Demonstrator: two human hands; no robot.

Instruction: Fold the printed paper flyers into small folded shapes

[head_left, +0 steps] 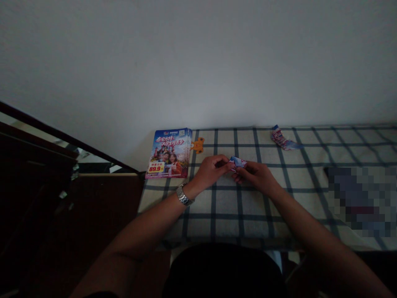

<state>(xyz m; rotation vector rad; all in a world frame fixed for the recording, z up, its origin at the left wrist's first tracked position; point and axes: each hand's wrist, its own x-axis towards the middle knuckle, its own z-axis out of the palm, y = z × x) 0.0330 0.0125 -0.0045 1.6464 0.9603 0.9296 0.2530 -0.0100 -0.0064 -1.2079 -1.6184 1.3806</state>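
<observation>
A small folded piece of printed paper (238, 162), blue, white and red, is pinched between both hands above the checked cloth (225, 203). My left hand (214, 167), with a metal watch at the wrist, grips its left end between thumb and fingers. On its right end, my right hand (258, 177) is closed the same way. Fingers cover part of the folds. To the left lies a stack of printed flyers (169, 154) with matching colours. Another folded paper piece (281, 138) rests farther back on the right.
An orange bear-shaped figure (197, 145) is beside the flyers. At the right lies a blurred-out dark item (359, 200). A pale wall (217, 66) rises behind the cloth-covered surface. Dark furniture (31, 174) stands at the left, past the surface's left edge.
</observation>
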